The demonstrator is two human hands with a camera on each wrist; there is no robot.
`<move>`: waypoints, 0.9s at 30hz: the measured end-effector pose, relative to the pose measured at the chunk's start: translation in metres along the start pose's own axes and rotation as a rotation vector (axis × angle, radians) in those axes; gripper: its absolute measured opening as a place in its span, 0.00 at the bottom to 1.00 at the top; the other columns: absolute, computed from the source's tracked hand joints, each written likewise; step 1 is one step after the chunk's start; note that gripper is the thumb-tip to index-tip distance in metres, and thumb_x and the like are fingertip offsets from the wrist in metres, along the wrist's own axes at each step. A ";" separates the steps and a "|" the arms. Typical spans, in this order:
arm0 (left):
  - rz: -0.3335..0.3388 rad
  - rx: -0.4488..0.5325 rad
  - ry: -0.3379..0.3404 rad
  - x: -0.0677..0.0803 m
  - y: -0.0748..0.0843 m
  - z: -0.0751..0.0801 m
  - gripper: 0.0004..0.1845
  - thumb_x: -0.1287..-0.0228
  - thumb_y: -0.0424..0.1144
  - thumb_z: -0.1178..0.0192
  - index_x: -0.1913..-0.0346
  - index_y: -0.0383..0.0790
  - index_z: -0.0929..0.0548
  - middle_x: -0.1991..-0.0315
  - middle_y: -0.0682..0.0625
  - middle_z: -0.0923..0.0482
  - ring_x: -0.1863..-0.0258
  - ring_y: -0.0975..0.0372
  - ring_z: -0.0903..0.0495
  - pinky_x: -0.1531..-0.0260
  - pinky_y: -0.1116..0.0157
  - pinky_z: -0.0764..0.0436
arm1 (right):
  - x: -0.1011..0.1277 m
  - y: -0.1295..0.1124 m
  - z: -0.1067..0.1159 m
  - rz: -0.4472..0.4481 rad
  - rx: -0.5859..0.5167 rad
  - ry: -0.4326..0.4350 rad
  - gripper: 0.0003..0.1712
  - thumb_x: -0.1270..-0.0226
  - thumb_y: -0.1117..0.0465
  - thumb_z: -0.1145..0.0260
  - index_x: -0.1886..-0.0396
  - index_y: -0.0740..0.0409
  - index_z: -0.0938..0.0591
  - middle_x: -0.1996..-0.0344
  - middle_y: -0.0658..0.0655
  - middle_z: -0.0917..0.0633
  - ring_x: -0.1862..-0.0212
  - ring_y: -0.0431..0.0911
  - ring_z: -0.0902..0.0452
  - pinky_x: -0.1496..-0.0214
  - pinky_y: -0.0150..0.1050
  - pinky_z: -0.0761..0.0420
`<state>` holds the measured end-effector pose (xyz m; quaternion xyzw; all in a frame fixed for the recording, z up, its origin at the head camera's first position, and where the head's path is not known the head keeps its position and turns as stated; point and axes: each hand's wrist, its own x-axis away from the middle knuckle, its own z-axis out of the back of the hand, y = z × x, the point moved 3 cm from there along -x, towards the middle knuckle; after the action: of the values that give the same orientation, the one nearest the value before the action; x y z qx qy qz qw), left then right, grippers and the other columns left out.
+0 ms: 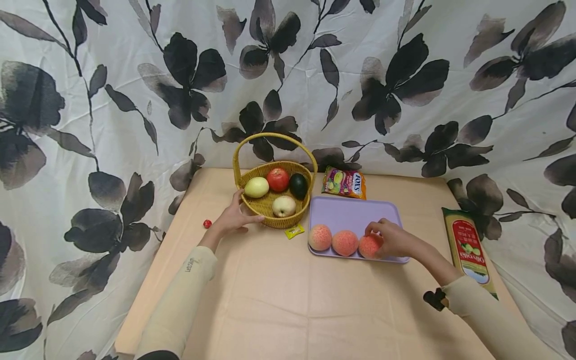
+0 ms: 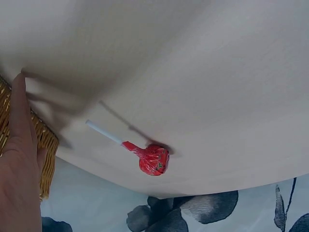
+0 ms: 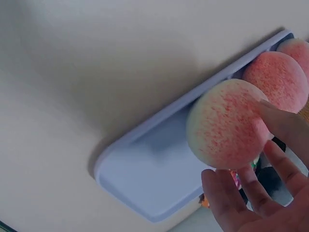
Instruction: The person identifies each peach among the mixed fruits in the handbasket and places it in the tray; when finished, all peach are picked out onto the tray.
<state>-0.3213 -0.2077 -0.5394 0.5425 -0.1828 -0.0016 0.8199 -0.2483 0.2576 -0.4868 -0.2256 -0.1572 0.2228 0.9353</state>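
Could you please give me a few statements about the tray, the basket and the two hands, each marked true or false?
1. Three peaches lie in a row on the purple tray. True.
2. The right hand has its fingers on the rightmost peach. True.
3. The left hand holds the lollipop. False: the lollipop lies alone on the table near its edge, and the left hand rests against the side of the wicker basket.
4. The wicker basket is empty. False: it holds four fruits, among them a red apple.
5. A candy bag lies behind the purple tray. True.
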 end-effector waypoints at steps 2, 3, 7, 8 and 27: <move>0.004 0.002 0.002 0.000 0.001 0.001 0.70 0.46 0.54 0.20 0.17 0.59 0.67 0.14 0.43 0.68 0.23 0.39 0.39 0.46 0.43 0.14 | -0.002 -0.001 0.004 -0.021 -0.006 -0.022 0.31 0.52 0.63 0.15 0.48 0.58 0.18 0.48 0.69 0.20 0.47 0.61 0.24 0.49 0.55 0.15; 0.006 0.004 0.003 0.000 0.001 0.001 0.70 0.46 0.54 0.19 0.17 0.60 0.67 0.14 0.43 0.68 0.23 0.39 0.39 0.46 0.43 0.14 | -0.004 -0.002 0.007 -0.030 -0.004 -0.027 0.31 0.52 0.63 0.15 0.47 0.58 0.18 0.47 0.69 0.20 0.46 0.61 0.24 0.49 0.54 0.15; 0.003 -0.001 -0.004 0.001 0.002 0.003 0.70 0.45 0.54 0.20 0.17 0.60 0.68 0.14 0.42 0.68 0.23 0.39 0.38 0.46 0.43 0.14 | -0.017 -0.015 0.020 -0.020 0.023 -0.020 0.30 0.48 0.64 0.18 0.45 0.59 0.18 0.46 0.70 0.21 0.45 0.62 0.23 0.49 0.54 0.14; 0.002 0.000 -0.004 0.001 0.002 0.003 0.71 0.45 0.54 0.20 0.17 0.60 0.68 0.14 0.41 0.68 0.24 0.39 0.38 0.46 0.43 0.14 | -0.021 -0.020 0.024 -0.006 0.034 -0.010 0.29 0.47 0.64 0.19 0.45 0.59 0.18 0.46 0.69 0.20 0.46 0.62 0.23 0.49 0.54 0.14; -0.032 -0.030 0.014 0.003 0.000 0.001 0.68 0.44 0.55 0.21 0.17 0.58 0.66 0.14 0.39 0.65 0.26 0.39 0.36 0.51 0.45 0.12 | -0.167 -0.164 0.044 0.167 0.156 -0.109 0.24 0.31 0.55 0.28 0.40 0.61 0.18 0.41 0.66 0.15 0.36 0.61 0.21 0.33 0.54 0.20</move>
<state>-0.3193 -0.2092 -0.5379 0.5328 -0.1684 -0.0135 0.8292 -0.3507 0.0608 -0.4012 -0.1520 -0.1708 0.3234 0.9182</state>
